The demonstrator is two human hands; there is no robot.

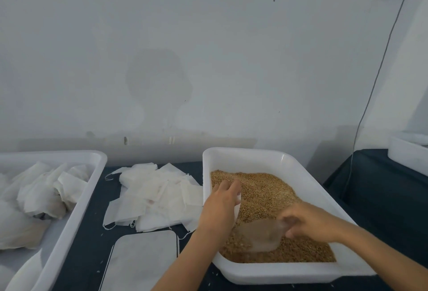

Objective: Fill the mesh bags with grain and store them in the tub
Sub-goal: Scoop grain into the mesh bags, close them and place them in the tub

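A white tray (308,176) on the right holds brown grain (266,188). My left hand (220,205) reaches into it and holds the edge of a white mesh bag (237,207). My right hand (310,221) grips a clear plastic scoop (259,235), blurred, low over the grain. A loose pile of empty white mesh bags (152,195) lies on the dark table between the trays. The white tub (76,202) on the left holds several filled bags (39,193).
A flat white rectangular sheet or lid (141,263) lies at the table's front, below the pile. Another white container (407,151) stands at the far right on a second dark surface. A cable (375,82) hangs down the wall from a socket.
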